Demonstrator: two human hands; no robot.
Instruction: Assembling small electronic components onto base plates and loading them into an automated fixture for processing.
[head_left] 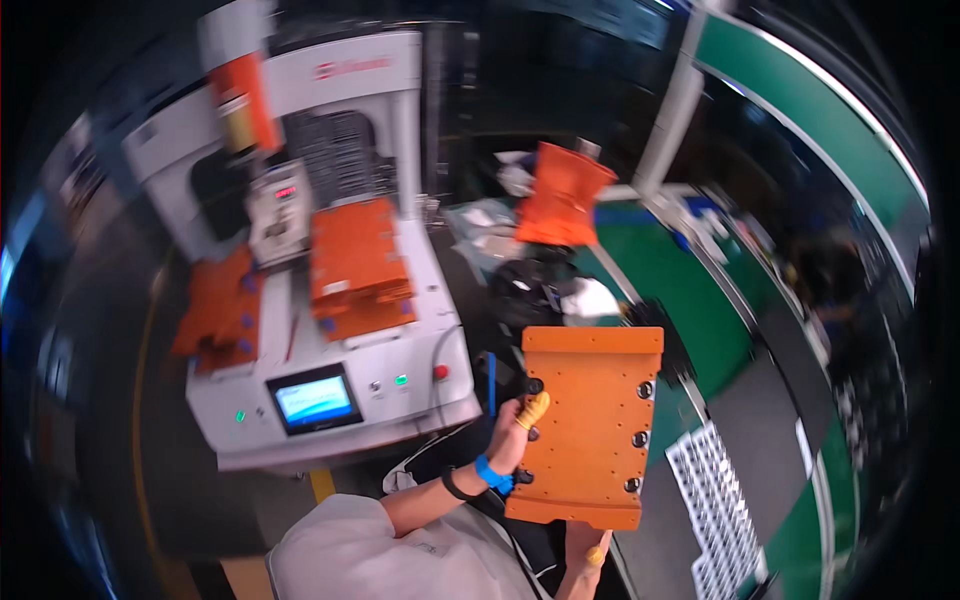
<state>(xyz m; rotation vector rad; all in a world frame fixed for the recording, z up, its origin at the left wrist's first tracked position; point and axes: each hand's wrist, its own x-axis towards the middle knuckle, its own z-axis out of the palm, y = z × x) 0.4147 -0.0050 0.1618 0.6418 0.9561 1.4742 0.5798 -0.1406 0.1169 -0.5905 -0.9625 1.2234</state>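
An orange flat panel (590, 430) with small holes and several black round parts along its two long sides is held up in front of me. My left hand (514, 430), with a yellow finger cot on the thumb and a blue band at the wrist, grips its left edge; the other fingers are hidden behind it. At the panel's bottom edge, my right hand (585, 550) supports it from below. A yellow cot also shows on this hand, while most of its fingers are out of sight under the panel.
On the left stands a white bench machine (220, 410) with a lit screen (314, 398) and orange fixtures (362, 262). An orange piece (562, 195) rests beyond the panel, beside black items. To the right, a white tray of small parts (715, 505) lies on the green-and-grey workbench (735, 415).
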